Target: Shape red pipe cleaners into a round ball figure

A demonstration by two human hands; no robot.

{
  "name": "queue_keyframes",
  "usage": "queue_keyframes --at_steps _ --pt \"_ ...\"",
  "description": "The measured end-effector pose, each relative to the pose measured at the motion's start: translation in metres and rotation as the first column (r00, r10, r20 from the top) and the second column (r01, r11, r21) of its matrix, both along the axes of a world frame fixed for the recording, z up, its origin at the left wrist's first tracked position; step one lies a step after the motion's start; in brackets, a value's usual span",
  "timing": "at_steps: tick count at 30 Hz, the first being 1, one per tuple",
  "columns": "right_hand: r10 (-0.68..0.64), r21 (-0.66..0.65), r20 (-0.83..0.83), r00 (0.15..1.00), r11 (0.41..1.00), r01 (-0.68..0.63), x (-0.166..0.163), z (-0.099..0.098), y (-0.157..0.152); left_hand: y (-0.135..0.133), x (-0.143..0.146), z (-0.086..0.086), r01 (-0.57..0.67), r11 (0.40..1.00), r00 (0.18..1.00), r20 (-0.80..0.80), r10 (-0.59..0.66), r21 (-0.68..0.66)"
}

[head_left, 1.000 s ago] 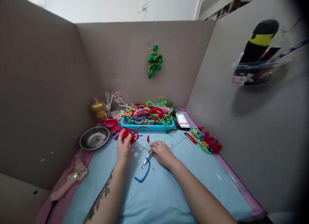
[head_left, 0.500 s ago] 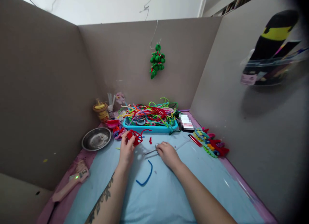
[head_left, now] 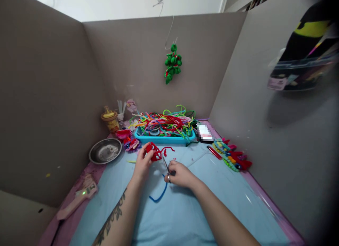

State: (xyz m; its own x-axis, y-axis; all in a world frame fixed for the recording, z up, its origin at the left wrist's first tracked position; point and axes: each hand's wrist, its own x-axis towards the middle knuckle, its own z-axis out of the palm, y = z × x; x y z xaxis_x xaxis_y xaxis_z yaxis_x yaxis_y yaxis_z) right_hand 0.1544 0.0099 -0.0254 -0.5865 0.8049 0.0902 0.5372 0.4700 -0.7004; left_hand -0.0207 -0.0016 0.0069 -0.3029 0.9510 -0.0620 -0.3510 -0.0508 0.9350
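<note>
Nearest you, a bent blue stem (head_left: 158, 199) is lying loose on the light blue cloth (head_left: 182, 217), between your forearms. Over to your left, a pink glue gun (head_left: 76, 201) is resting with its small green light glowing. Your right hand (head_left: 180, 174) is gripping a pair of scissors (head_left: 165, 165) by the handles, and the blades are pointing away from you and to the left. Your left hand (head_left: 144, 158) is pinching a red fuzzy-stem piece (head_left: 156, 153) between thumb and fingers. The piece is sitting at the far, right side of that grip: its bulk is pressing against the fingertips, its looped part is sticking out to the right, and a thin tail is reaching beyond. The scissor tips are pointing at its lower right edge, just beside it; you cannot tell whether they are touching. A small red scrap (head_left: 165, 152) is showing close to the loops. Farther out, a metal bowl (head_left: 93, 157) is standing on the left, while a red-handled tool (head_left: 215, 152) is lying on the right. Beyond your hands, a blue tray (head_left: 165, 140) is holding a tangle of coloured stems (head_left: 166, 123), and a green ornament (head_left: 173, 64) is hanging against the back panel (head_left: 127, 55).
</note>
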Motion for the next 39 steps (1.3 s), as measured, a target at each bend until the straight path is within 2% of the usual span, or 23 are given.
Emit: queue_keyframes --at_steps 6,16,22,29,33,39 --pt "0.048 -0.136 -0.111 0.993 0.989 -0.063 0.000 0.007 -0.001 -0.002 -0.001 -0.001 0.081 0.996 0.996 -0.021 -0.081 -0.026" --pt "0.103 -0.292 -0.244 0.964 0.941 -0.174 0.003 0.014 0.000 0.002 -0.009 -0.003 0.079 0.996 0.989 -0.124 -0.084 -0.042" --pt "0.045 -0.369 -0.320 0.946 0.914 -0.168 0.003 0.016 -0.002 0.002 -0.008 -0.003 0.077 0.996 0.995 -0.054 -0.080 -0.055" --pt "-0.074 -0.457 -0.309 0.948 0.886 -0.080 -0.002 0.020 -0.005 0.003 -0.006 -0.002 0.058 0.996 0.998 -0.019 -0.060 -0.072" --pt "-0.041 -0.462 -0.291 0.956 0.881 -0.103 -0.004 0.016 -0.003 0.001 -0.004 0.000 0.051 0.997 0.998 -0.038 -0.053 -0.055" --pt "0.084 -0.434 -0.267 0.960 0.879 -0.198 -0.004 0.016 -0.004 0.002 -0.006 -0.006 0.120 0.992 0.988 -0.091 -0.123 -0.034"
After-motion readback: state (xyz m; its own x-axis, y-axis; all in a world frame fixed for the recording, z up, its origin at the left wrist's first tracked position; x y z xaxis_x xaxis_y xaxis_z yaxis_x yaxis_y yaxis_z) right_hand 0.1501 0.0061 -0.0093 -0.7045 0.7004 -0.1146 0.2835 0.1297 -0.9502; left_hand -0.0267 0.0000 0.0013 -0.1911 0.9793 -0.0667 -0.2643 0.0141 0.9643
